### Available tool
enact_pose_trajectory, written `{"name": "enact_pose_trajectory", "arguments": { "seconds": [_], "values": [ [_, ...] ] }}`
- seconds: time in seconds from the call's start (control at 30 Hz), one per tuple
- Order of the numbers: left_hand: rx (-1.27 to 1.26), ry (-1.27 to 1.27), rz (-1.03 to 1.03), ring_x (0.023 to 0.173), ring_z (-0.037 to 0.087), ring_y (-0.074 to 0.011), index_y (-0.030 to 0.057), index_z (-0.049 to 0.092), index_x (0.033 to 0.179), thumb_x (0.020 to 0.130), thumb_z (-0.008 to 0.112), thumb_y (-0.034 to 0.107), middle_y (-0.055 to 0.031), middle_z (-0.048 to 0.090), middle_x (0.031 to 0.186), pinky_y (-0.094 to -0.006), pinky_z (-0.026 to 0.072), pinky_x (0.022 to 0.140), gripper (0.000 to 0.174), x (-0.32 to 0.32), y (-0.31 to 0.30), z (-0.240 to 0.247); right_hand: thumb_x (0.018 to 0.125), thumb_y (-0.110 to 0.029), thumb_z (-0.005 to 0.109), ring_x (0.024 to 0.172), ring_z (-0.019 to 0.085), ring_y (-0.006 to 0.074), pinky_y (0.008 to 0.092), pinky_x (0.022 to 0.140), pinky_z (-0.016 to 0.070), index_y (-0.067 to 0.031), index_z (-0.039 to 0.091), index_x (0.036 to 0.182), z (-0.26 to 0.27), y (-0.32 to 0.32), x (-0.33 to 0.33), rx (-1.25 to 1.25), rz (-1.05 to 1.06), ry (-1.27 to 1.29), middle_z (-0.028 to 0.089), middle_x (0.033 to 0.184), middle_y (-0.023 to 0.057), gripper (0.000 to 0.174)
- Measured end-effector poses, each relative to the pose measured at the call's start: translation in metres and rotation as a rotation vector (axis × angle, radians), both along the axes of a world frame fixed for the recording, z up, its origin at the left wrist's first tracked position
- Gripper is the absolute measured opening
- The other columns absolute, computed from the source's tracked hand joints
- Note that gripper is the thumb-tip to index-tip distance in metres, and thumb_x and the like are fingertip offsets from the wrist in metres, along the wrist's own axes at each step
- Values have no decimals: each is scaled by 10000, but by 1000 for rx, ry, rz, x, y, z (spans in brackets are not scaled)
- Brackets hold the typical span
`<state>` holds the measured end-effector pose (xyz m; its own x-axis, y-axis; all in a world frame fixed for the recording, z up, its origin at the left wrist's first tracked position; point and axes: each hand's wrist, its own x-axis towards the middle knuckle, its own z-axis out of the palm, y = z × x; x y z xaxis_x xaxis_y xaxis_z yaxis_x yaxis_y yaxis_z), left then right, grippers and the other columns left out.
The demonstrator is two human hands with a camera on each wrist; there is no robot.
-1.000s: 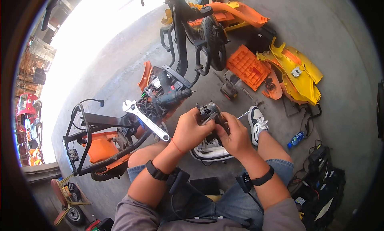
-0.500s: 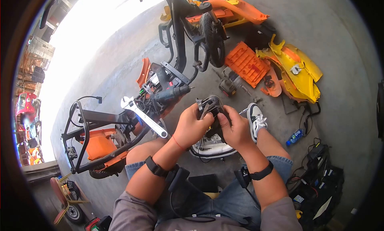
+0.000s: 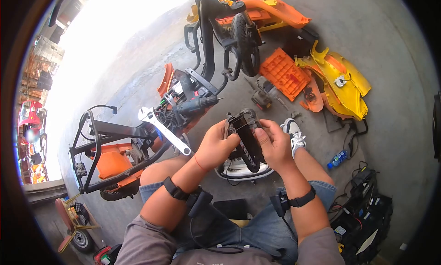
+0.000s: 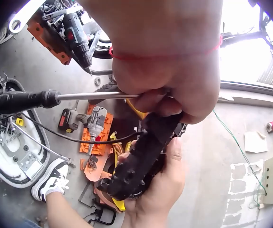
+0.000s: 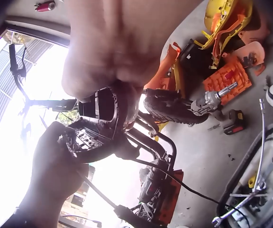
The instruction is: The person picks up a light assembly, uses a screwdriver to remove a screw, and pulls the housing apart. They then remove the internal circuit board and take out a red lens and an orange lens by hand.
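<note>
Both hands hold a dark, hollow plastic housing [image 3: 248, 143] in front of the body; in the right wrist view its open framed side [image 5: 98, 107] shows. My left hand [image 3: 216, 148] grips its left edge, thumb on top. A screwdriver [image 4: 25, 102] with a black handle also sits in the left hand, its metal shaft running in under the fingers. From the other side my right hand [image 3: 277, 148] holds the housing, thumb along its edge. A thin black cable [image 4: 79, 138] runs close by the housing. Below it lies a white tray-like shell [image 3: 241, 173] with tools in it.
A stripped scooter frame [image 3: 98, 138] stands at the left, with an adjustable wrench [image 3: 165, 132] and a drill [image 3: 197, 105] on it. Orange panel [image 3: 285, 74], yellow fairing [image 3: 342, 86] and power tool [image 3: 262, 97] lie ahead right. A bottle [image 3: 337, 159] is near the shoe [image 3: 295, 134].
The housing has been turned over in the hands, from a rounded end facing up to its long hollow side. Both hands stay on it, and the right hand has shifted slightly outward.
</note>
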<state>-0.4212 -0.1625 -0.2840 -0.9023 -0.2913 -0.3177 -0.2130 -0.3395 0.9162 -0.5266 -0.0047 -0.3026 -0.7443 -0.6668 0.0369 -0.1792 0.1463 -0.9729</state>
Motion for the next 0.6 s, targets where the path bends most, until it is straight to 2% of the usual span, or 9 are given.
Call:
{"name": "enact_pose_trajectory", "arguments": {
  "seconds": [0.13,0.27,0.3,0.33,0.37,0.4,0.47,0.5,0.6],
  "values": [
    [-69,-55,-108,831,571,-88,-40,604,1078,859,528,44,-35,645,920,-272,487,749,247,4,-13,3,986,-240,600,763,702,163,283,661,530,47,575,1176,7,4,-1,18,46,49,721,867,161,345],
    [-109,-80,-203,844,568,-108,-45,607,1085,896,533,90,-53,654,947,-280,476,770,243,3,-24,7,1004,-244,572,805,681,141,269,708,521,56,551,1220,8,4,-7,58,131,-69,713,931,143,371],
    [-109,-80,-210,844,568,-108,-45,607,1085,896,533,90,-53,654,947,-280,476,770,243,1,-24,9,1010,-246,564,828,675,130,261,723,520,55,548,1227,11,4,-9,35,143,-209,712,958,131,372],
    [-48,-92,-198,794,559,-98,-32,607,1072,908,531,105,-37,640,896,-267,467,718,226,1,-24,10,1015,-248,555,851,670,120,253,738,519,54,545,1233,13,5,-10,13,155,-351,711,984,119,372],
    [13,-104,-184,744,549,-88,-19,608,1058,920,529,120,-21,627,845,-254,458,666,211,1,-24,11,1015,-248,555,851,670,120,253,738,519,54,545,1233,13,6,-12,16,150,-351,711,984,119,372],
    [16,-103,-187,744,549,-88,-19,608,1058,920,529,120,-21,627,845,-254,458,666,211,1,-25,9,1020,-253,546,868,665,117,249,745,519,53,539,1239,12,7,-14,-5,165,-412,705,995,111,376],
    [90,-185,-232,617,484,-53,12,602,1020,961,550,203,28,560,725,-224,389,543,207,3,-30,4,1029,-263,529,901,654,112,240,758,520,49,527,1251,9,9,-16,-47,198,-538,693,1016,94,383],
    [92,-187,-236,617,484,-53,12,602,1020,961,550,203,28,560,725,-224,389,543,207,3,-30,4,1029,-263,529,901,654,112,240,758,520,49,527,1251,6,9,-18,-47,194,-540,693,1016,94,383],
    [92,-93,-269,523,416,-30,33,591,993,984,576,285,60,496,657,-211,318,458,252,2,-28,5,1043,-295,483,829,692,180,286,701,556,12,497,1275,1,14,-23,-81,256,-487,682,1034,131,385]
  ]
}}
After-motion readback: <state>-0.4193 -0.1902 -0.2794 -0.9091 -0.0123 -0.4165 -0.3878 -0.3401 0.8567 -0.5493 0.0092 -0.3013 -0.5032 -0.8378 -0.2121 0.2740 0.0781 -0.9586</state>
